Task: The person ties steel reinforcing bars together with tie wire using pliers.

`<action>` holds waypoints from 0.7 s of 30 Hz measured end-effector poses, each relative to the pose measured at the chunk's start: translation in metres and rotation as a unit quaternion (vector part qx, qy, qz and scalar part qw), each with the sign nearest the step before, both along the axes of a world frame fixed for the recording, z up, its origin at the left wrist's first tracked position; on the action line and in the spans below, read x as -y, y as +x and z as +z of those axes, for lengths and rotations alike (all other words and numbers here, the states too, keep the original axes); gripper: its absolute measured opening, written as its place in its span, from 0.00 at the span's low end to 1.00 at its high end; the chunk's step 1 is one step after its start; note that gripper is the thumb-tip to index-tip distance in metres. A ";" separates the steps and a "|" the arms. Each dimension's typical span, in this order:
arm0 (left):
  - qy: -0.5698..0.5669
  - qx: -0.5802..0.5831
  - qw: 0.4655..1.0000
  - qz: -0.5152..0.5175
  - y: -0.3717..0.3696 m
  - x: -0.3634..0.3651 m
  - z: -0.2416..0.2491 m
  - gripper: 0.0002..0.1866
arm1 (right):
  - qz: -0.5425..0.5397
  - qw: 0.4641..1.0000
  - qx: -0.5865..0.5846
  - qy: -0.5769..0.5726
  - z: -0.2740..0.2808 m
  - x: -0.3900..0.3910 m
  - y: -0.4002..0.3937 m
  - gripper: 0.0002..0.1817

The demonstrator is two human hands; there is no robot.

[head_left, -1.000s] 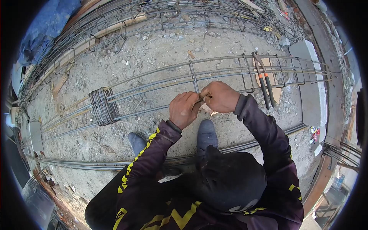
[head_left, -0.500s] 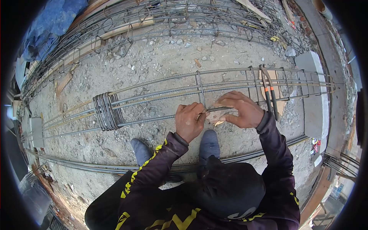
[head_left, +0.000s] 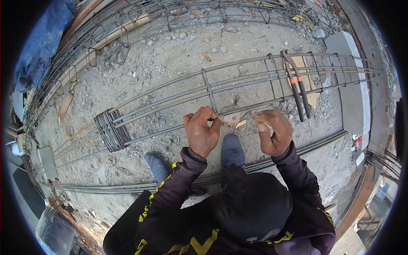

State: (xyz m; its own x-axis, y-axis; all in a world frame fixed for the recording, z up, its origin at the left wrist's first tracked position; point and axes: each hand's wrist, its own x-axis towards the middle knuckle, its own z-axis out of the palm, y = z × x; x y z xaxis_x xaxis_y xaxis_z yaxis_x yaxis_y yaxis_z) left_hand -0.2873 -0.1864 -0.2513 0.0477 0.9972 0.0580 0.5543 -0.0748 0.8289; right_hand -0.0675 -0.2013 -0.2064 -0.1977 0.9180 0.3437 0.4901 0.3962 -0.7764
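Note:
A long rebar cage (head_left: 255, 80) lies across gravel ground in front of me. My left hand (head_left: 202, 131) pinches its near bar where an upright stirrup (head_left: 209, 94) crosses it, thumb and fingertips closed on the joint. My right hand (head_left: 274, 131) hovers just above the same bar, a hand's width to the right. Its fingers curl around a small pale piece I cannot identify. A loose curl of thin wire (head_left: 234, 102) sits on the cage between the hands. Orange-handled nippers (head_left: 298, 89) hang on the cage to the right of my right hand.
A bunch of several stirrups (head_left: 109, 129) is gathered on the cage at left. More rebar cages (head_left: 140, 19) lie along the far side. Loose long bars (head_left: 127, 187) run along the ground by my shoes (head_left: 231, 148). A concrete block (head_left: 352, 97) supports the cage's right end.
My right hand has drawn back from the stirrup joint to the right and curled its fingers; half a second ago it lay spread over the bar. My left hand stays at the joint.

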 end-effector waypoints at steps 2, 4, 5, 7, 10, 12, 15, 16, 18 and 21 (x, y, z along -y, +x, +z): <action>0.002 0.013 1.000 0.006 0.001 0.001 -0.003 0.10 | 0.024 1.000 0.007 -0.013 -0.029 0.024 -0.007 0.17; -0.003 -0.001 1.000 0.005 0.001 0.002 -0.001 0.11 | 0.009 0.999 0.044 -0.007 -0.071 0.039 -0.017 0.22; -0.003 -0.008 1.000 0.004 0.002 0.002 0.001 0.12 | -0.017 0.997 0.079 0.010 -0.095 0.037 -0.023 0.23; -0.012 -0.008 1.000 0.004 0.003 0.002 0.002 0.11 | -0.045 0.993 0.104 0.031 -0.115 0.027 -0.035 0.26; -0.014 -0.018 1.000 0.000 0.001 0.003 0.004 0.11 | -0.067 0.995 0.067 0.043 -0.125 0.009 -0.061 0.28; -0.008 -0.021 1.000 -0.004 0.002 0.002 0.003 0.11 | -0.093 0.994 0.043 0.046 -0.126 0.003 -0.069 0.28; -0.003 -0.025 1.000 -0.004 0.001 0.005 0.000 0.11 | -0.126 0.984 0.117 0.056 -0.127 0.010 -0.068 0.27; 0.000 -0.022 1.000 -0.004 0.002 0.004 0.000 0.11 | -0.105 0.987 0.107 0.063 -0.128 0.010 -0.065 0.26; 0.007 -0.022 1.000 -0.007 0.002 0.005 -0.002 0.11 | -0.063 0.991 0.086 0.077 -0.131 0.011 -0.061 0.25; 0.021 -0.034 0.999 -0.013 0.000 0.004 -0.004 0.11 | -0.032 0.988 0.100 0.110 -0.146 -0.001 -0.059 0.27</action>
State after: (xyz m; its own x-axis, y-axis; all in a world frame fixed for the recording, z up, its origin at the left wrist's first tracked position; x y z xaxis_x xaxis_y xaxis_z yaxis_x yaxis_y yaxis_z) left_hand -0.2868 -0.1909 -0.2552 0.0789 0.9922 0.0964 0.6059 -0.1245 0.7858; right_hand -0.1267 -0.2002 -0.3520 -0.2250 0.8386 0.4962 0.6550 0.5072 -0.5602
